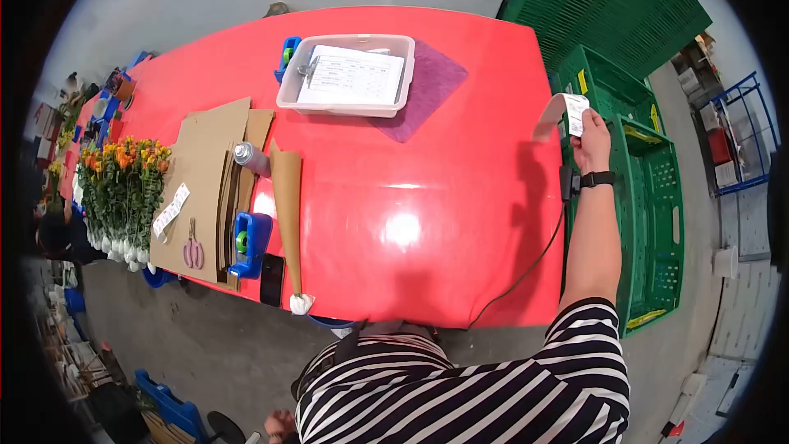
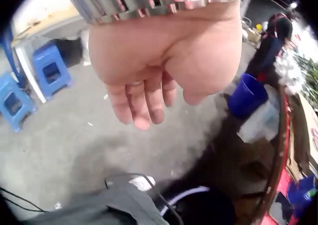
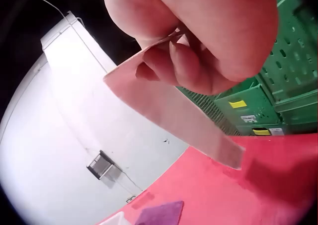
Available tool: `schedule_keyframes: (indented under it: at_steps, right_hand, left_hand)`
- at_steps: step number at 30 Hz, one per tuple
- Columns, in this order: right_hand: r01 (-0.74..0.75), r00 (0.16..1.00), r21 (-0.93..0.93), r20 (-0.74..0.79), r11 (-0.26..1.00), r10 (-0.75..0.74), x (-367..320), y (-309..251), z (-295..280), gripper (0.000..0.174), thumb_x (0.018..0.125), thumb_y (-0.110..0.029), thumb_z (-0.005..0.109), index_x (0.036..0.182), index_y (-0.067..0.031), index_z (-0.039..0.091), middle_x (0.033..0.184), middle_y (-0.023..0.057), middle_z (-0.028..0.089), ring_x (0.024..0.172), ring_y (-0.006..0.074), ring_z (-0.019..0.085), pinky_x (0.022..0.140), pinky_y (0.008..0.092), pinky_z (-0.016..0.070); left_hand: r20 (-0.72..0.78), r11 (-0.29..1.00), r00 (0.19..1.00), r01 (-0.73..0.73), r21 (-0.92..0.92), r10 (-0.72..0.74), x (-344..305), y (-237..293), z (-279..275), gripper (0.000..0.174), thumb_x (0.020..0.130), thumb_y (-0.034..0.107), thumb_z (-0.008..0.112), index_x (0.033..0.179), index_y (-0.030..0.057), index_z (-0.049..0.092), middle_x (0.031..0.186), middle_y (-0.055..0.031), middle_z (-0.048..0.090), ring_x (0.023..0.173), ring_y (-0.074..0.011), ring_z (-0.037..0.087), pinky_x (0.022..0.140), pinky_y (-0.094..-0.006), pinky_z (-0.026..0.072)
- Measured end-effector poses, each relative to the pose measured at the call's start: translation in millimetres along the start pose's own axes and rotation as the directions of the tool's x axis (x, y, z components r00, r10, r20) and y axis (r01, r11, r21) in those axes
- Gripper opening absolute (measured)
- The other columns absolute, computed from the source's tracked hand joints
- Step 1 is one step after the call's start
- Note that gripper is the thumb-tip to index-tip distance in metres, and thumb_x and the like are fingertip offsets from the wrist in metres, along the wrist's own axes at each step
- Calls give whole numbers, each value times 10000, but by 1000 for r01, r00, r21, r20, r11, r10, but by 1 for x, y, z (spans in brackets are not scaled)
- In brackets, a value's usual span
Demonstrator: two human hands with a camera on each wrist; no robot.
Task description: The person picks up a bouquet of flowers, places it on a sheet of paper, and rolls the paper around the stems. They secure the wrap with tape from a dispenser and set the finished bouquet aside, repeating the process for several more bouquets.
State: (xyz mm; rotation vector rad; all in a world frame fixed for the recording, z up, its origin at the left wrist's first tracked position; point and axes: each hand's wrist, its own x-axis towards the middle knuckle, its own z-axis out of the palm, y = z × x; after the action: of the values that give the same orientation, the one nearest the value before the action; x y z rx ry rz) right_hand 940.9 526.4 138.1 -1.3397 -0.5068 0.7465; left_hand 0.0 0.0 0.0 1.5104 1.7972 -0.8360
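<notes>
My right hand (image 1: 591,145) pinches a curled white printed paper strip (image 1: 577,115) above the right edge of the red table (image 1: 460,238). In the right wrist view the strip (image 3: 174,113) hangs from between the thumb and fingers of the right hand (image 3: 194,46), its far end over the table. My left hand (image 1: 280,425) hangs low beside the body, off the table. The left wrist view has this hand (image 2: 164,66) over the grey floor, fingers loosely bent and holding nothing.
Green crates (image 1: 649,230) stand right of the table. A clear bin (image 1: 283,99) with a clipboard (image 1: 353,78) sits on purple paper (image 1: 440,78). Leftward lie a spray can (image 1: 251,159), brown paper cone (image 1: 287,214), tape dispenser (image 1: 251,245), phone (image 1: 272,279), cardboard (image 1: 197,156), scissors (image 1: 193,252) and flowers (image 1: 123,197).
</notes>
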Motion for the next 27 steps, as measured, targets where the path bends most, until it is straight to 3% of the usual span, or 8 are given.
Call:
schedule_keyframes:
  at_steps: [5, 9, 11, 13, 15, 20, 24, 27]
  right_hand:
    - [74, 979, -131, -181, 989, -97, 52, 61, -24, 247, 1013, -278, 618, 1143, -72, 654, 784, 24, 674, 506, 94, 535, 402, 256, 355]
    - [-271, 947, -414, -275, 869, 164, 62, 175, -63, 387, 977, -374, 618, 1150, -30, 649, 705, 47, 623, 456, 169, 524, 365, 334, 343]
    - [-369, 914, -457, -338, 809, 226, 70, 250, -102, 507, 962, -396, 614, 1250, 21, 616, 889, 144, 699, 684, 286, 681, 532, 416, 514]
    - [-496, 868, -731, -419, 469, 265, 8, 217, -63, 655, 935, -346, 652, 1342, 147, 509, 1342, 328, 577, 1256, 430, 576, 1055, 455, 462]
    - [-356, 934, -872, -320, 336, 159, -21, 244, -68, 657, 922, -328, 665, 1360, 132, 498, 1392, 362, 521, 1323, 466, 506, 1106, 455, 418]
    - [-99, 985, -807, -161, 582, -55, -102, 282, -59, 585, 913, -227, 696, 1363, 99, 513, 1328, 294, 584, 1251, 393, 563, 1079, 434, 440]
    - [93, 974, -720, 209, 688, 87, -209, 263, 0, 392, 969, -155, 652, 1298, 44, 572, 1142, 160, 664, 1021, 221, 635, 924, 344, 511]
    - [-24, 745, -633, 505, 774, 435, -282, 231, 58, 307, 1000, -145, 628, 1260, 17, 608, 1065, 84, 695, 918, 145, 644, 854, 292, 529]
  left_hand:
    - [-31, 931, 996, 65, -359, -81, 11, 24, 13, 413, 963, 458, 587, 1152, 90, 587, 1005, -147, 712, 882, -317, 688, 661, -521, 562]
    - [-143, 785, 981, 17, -619, -134, 31, 47, 3, 384, 973, 427, 586, 1152, 87, 587, 997, -144, 709, 863, -306, 689, 658, -500, 565]
    - [-175, 694, 970, -10, -720, -167, 32, 55, -3, 370, 979, 412, 586, 1151, 85, 587, 993, -143, 708, 854, -300, 690, 657, -490, 567]
    - [-194, 598, 960, -35, -801, -203, 29, 53, -5, 355, 984, 396, 585, 1151, 83, 587, 989, -142, 707, 845, -294, 690, 655, -479, 569]
    - [-217, 482, 943, -73, -873, -251, 27, 57, -8, 340, 989, 381, 585, 1151, 82, 587, 985, -140, 706, 836, -289, 691, 654, -469, 570]
    - [147, -283, 893, 24, -959, -425, 38, 103, -76, 269, 1005, 260, 606, 1188, 65, 579, 1023, -140, 714, 766, -241, 695, 658, -356, 575]
    - [166, -213, 893, 81, -974, -418, 46, 100, -81, 241, 1005, 231, 596, 1179, 64, 593, 988, -99, 721, 714, -216, 694, 631, -337, 557]
    - [219, -266, 883, 112, -958, -416, 47, 86, -56, 240, 999, 224, 594, 1184, 70, 598, 990, -92, 722, 711, -213, 695, 606, -338, 550]
